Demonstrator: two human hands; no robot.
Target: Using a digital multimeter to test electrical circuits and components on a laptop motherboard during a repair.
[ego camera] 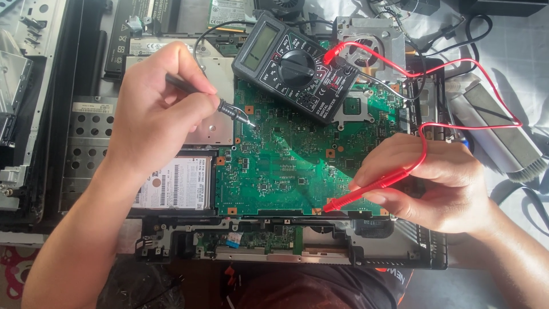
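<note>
A green circuit board (286, 160) lies in an opened laptop chassis (286, 246). My left hand (151, 109) grips a black test probe (229, 110), its metal tip touching the board's upper left area. My right hand (440, 183) holds a red test probe (357, 197), tip down at the board's lower edge. Red wire (457, 68) runs from that probe up to a dark grey multimeter (294, 66), which rests tilted on the board's top edge with its dial in the middle.
A silver hard drive (177, 186) sits left of the board, beside a perforated metal bracket (86, 137). A fan housing (369, 40) lies behind the multimeter. A brush (503, 137) rests at right. Loose panels and parts crowd the left edge.
</note>
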